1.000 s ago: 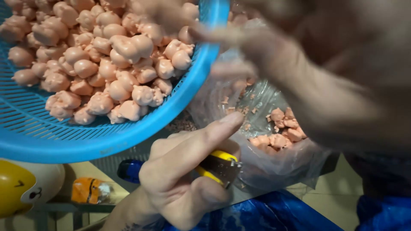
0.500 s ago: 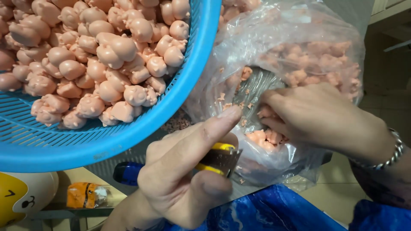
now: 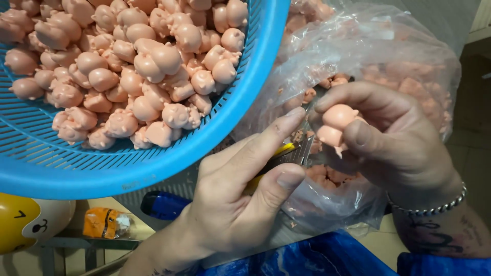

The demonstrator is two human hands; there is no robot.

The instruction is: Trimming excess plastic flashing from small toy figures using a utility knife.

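While your right hand (image 3: 388, 138) pinches one pink pig figure (image 3: 335, 122) between thumb and fingers, your left hand (image 3: 240, 199) grips the yellow-handled blade (image 3: 294, 153) just beside it, over the clear bag (image 3: 388, 66). A slip could nick your thumb (the edge sits very close). Half a second ago that right hand was down in the bag; now it is lifted, pig presented. The blue basket (image 3: 204, 148) has stayed put.
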